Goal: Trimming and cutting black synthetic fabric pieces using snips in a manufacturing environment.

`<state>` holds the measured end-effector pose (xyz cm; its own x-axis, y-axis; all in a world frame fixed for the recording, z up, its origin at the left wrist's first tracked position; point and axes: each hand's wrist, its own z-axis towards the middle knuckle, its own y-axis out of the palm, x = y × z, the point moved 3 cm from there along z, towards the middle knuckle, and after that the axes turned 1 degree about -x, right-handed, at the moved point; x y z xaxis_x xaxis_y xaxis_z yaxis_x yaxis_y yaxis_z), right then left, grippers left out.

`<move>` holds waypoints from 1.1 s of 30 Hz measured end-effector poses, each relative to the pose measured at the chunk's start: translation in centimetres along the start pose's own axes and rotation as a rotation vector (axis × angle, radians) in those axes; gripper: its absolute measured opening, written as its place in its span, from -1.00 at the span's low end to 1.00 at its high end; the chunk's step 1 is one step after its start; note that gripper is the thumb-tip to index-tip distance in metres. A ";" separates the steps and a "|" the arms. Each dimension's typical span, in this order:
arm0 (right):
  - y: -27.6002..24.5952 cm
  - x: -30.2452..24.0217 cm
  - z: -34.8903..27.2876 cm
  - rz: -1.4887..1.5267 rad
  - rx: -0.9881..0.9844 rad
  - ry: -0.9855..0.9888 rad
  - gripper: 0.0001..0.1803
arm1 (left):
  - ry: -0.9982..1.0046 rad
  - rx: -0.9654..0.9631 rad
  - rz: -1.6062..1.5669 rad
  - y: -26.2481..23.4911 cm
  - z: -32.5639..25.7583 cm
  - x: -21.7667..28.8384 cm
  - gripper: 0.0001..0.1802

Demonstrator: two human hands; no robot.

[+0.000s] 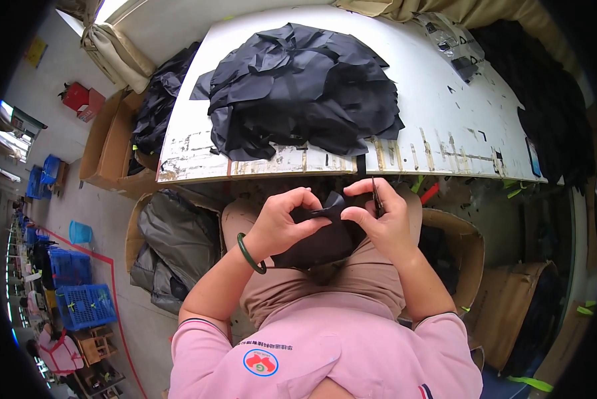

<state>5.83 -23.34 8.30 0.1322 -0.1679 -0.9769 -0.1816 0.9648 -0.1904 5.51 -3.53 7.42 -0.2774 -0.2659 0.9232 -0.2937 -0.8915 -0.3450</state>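
Over my lap, my left hand (290, 221) pinches a piece of black fabric (334, 203) between thumb and fingers. My right hand (383, 216) is just to the right of that piece, with its thumb and index fingertip apart beside the cloth's edge. A slim dark pointed tool (377, 197) is tucked in the right hand's fingers, its tip pointing away from me; most of it is hidden by the fingers. More dark cloth (318, 247) lies across my lap below the hands. Beyond them, a large heap of black fabric pieces (298, 93) rests on the white table.
The white table's worn front edge (278, 169) lies just beyond my hands. Cardboard boxes with dark cloth stand at the left (105, 149) and right (468, 249). A phone-like object (532, 156) lies at the table's right edge. Blue crates (85, 306) and a person (57, 349) are far left.
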 end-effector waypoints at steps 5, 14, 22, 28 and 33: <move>0.3 -1.6 0.3 -0.311 -0.219 -0.401 -0.69 | -0.031 -0.085 -0.035 0.1 0.1 0.9 -0.81; -1.2 -0.6 0.4 0.151 -0.455 -0.229 -0.87 | 0.043 -0.258 -0.202 -3.2 -0.2 -0.5 -0.86; 3.2 -1.1 0.4 0.422 -0.585 -0.360 -0.89 | -0.252 -0.390 -0.928 5.4 -0.2 -7.5 -0.70; 0.8 -0.5 0.8 0.183 -0.312 -0.250 -0.88 | -0.105 0.171 -0.499 2.2 -0.8 -4.5 -0.67; 1.2 -0.7 0.7 0.080 -0.241 -0.212 -0.89 | -0.026 0.043 -0.538 2.4 -2.4 -0.2 -0.75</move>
<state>6.21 -21.96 8.86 0.3033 -0.0238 -0.9526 -0.4212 0.8934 -0.1564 2.70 -4.71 5.98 -0.0751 0.2242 0.9716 -0.3499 -0.9183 0.1849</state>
